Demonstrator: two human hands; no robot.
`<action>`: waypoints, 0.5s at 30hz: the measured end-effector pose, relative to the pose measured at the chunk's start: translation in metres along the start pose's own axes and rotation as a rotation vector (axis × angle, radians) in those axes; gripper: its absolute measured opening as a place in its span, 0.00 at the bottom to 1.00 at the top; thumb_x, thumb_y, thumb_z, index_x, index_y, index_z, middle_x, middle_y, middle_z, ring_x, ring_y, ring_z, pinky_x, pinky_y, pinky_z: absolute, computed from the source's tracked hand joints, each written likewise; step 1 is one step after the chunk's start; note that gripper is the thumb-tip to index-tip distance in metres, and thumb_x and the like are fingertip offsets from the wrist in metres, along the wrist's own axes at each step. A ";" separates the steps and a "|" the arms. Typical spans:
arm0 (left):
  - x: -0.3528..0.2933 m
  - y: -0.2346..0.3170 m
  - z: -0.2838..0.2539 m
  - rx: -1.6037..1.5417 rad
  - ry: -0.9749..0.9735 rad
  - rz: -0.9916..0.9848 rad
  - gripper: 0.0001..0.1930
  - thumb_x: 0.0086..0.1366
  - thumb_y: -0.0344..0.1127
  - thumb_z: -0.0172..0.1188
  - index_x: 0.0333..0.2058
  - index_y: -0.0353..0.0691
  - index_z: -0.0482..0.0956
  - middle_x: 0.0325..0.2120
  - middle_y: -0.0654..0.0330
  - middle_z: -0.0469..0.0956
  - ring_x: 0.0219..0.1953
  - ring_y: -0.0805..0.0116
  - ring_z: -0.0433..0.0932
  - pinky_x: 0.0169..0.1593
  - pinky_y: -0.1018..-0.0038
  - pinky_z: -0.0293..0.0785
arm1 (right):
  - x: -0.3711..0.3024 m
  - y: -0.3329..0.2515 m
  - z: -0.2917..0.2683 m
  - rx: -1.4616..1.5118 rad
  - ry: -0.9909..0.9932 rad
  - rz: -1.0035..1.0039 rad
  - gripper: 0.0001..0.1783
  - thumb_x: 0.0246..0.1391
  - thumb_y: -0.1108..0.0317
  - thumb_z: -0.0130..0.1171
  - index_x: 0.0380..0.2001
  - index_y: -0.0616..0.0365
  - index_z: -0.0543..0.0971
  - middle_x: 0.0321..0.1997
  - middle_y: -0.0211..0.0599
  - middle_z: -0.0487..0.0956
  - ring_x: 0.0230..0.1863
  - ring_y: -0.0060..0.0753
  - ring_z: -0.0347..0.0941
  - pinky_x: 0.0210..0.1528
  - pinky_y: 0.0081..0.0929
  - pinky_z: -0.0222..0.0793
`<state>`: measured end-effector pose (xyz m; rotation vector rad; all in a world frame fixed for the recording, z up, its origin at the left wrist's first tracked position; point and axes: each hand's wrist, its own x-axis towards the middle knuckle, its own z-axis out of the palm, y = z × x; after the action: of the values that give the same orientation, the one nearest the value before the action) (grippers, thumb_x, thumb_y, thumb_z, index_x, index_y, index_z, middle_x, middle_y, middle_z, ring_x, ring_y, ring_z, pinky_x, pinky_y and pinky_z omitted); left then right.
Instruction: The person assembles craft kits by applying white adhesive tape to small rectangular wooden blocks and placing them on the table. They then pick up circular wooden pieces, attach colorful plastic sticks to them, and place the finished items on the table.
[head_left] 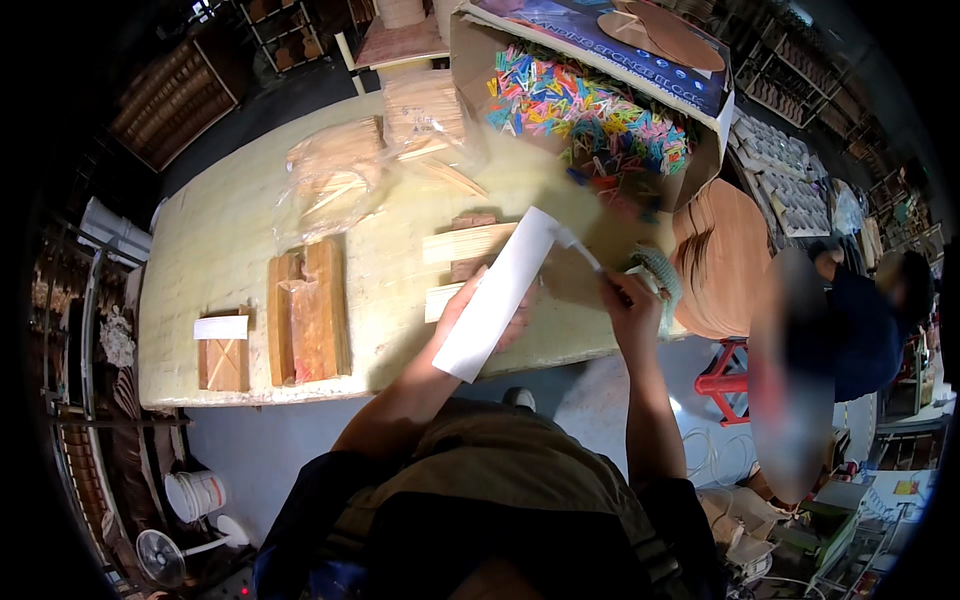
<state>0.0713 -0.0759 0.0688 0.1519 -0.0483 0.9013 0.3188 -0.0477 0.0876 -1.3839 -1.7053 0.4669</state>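
My left hand is closed around a long, flat white piece, which slants up and to the right over the table's near edge. In my right hand is a slim brush-like tool; its pale tip is close to the upper end of the white piece, and I cannot tell if they touch. Just beyond my left hand, pale wooden strips lie across a dark wooden block. A green-grey cloth lies beside my right hand.
Farther left are a grooved wooden block and a small wooden holder. Bagged strips lie toward the back. A carton of coloured clothespins and stacked curved wooden sheets occupy the right. Another person is beyond them.
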 end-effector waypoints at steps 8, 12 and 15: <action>-0.005 -0.004 0.010 0.189 0.169 -0.001 0.26 0.66 0.50 0.50 0.53 0.35 0.65 0.36 0.57 0.68 0.32 0.70 0.67 0.31 0.80 0.67 | -0.003 -0.034 -0.009 0.175 -0.304 -0.174 0.10 0.49 0.76 0.64 0.37 0.61 0.82 0.27 0.33 0.77 0.26 0.21 0.72 0.30 0.20 0.67; -0.011 -0.006 0.020 0.279 0.279 -0.025 0.26 0.65 0.51 0.50 0.51 0.33 0.67 0.36 0.58 0.69 0.32 0.69 0.68 0.34 0.79 0.66 | 0.028 -0.006 -0.010 0.107 0.050 -0.015 0.11 0.47 0.75 0.65 0.37 0.59 0.82 0.26 0.36 0.77 0.24 0.29 0.73 0.28 0.22 0.67; -0.017 -0.003 0.012 0.032 0.306 -0.004 0.27 0.65 0.51 0.50 0.50 0.31 0.67 0.36 0.57 0.69 0.32 0.69 0.68 0.31 0.79 0.66 | 0.026 -0.024 -0.007 -0.002 0.091 -0.151 0.12 0.45 0.76 0.65 0.37 0.60 0.82 0.26 0.38 0.77 0.24 0.31 0.72 0.29 0.23 0.68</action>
<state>0.0636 -0.0928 0.0789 0.0423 0.2507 0.9128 0.3099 -0.0326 0.1186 -1.2480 -1.7212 0.3123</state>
